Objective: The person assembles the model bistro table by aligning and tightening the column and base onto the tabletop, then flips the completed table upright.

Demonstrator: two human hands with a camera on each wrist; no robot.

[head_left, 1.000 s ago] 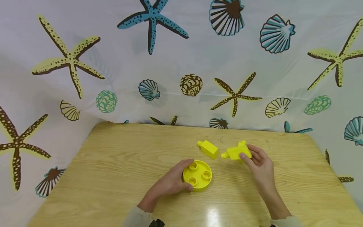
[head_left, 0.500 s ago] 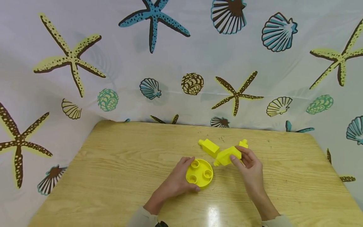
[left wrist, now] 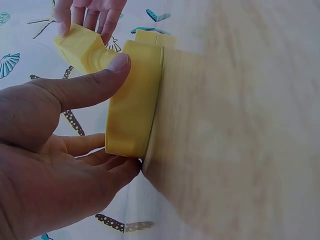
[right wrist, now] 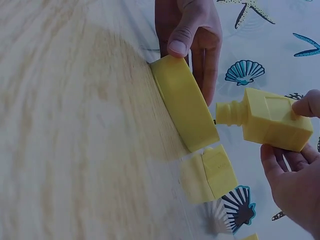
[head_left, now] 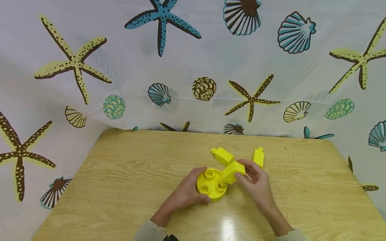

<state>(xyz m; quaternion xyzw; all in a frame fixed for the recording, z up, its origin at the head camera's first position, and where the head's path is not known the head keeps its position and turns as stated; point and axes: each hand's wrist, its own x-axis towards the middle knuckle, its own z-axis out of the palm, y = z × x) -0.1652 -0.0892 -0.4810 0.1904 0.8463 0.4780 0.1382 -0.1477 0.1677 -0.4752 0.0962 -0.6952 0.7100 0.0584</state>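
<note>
The round holder (head_left: pixel 212 183) looked to be of plastic, its side wall smooth and with only a soft shine. The bottle-shaped piece (right wrist: pixel 265 120) in the right hand (head_left: pixel 256 184) seemed of similar smooth plastic, but ridged at the neck, and the two other pieces (head_left: pixel 223 156) (head_left: pixel 258 157) appeared the same. The table (head_left: pixel 144 167) had a wood-grain surface, glossy enough to return a bright patch of light. The backdrop (head_left: pixel 181 67) was matt cloth, slightly wrinkled; the sleeves (head_left: pixel 150 231) also looked like matt cloth.
</note>
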